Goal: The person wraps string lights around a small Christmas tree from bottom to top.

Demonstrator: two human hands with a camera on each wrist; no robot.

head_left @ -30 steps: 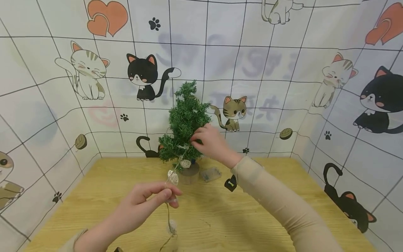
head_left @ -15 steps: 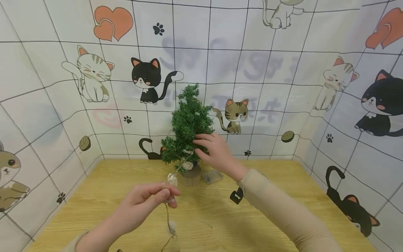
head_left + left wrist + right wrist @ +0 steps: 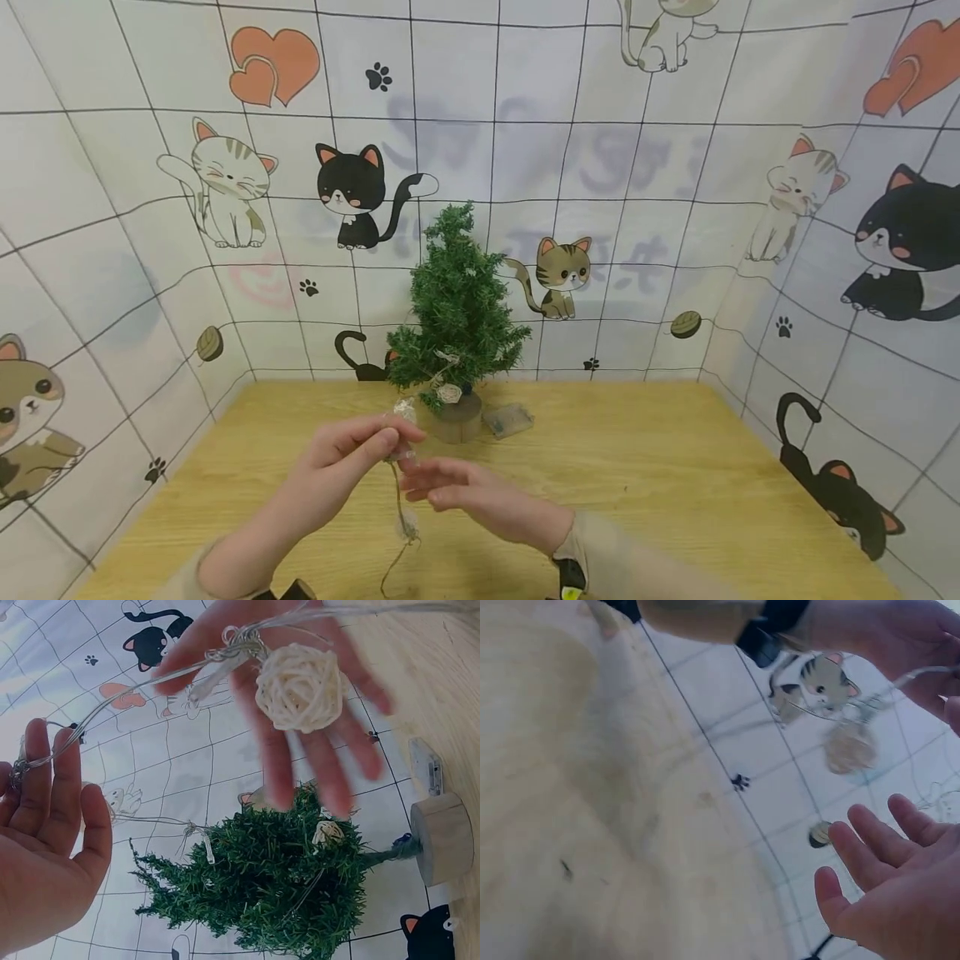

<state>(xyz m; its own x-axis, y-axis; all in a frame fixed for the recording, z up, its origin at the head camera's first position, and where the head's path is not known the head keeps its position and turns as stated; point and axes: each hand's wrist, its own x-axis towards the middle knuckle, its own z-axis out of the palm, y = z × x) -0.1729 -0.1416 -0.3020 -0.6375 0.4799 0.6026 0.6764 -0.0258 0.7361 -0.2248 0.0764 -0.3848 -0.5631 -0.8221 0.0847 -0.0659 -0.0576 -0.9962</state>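
My left hand (image 3: 345, 462) pinches the wire of a string of lights, also seen at the left of the left wrist view. One cream wicker ball (image 3: 302, 688) hangs on the wire below it, and another ball (image 3: 405, 408) shows just above the fingers. Beside the wire my right hand (image 3: 483, 498) is open, palm up, fingers extended just under the left fingertips. In the left wrist view its spread fingers lie behind the hanging ball. A small green artificial Christmas tree (image 3: 461, 300) stands behind, the string leading to its lower branches, where a ball (image 3: 450, 392) hangs.
The tree stands on a round wooden base (image 3: 457, 425) on the wood-grain table (image 3: 637, 467). A flat clear box (image 3: 510, 420) lies right of the base. Behind stands a cloth backdrop (image 3: 630, 333) printed with cats. The loose wire (image 3: 387, 575) trails toward the front.
My right hand has left the tree's right side and come down toward me, beside the left hand and the wire. The left hand still holds the wire, barely moved.
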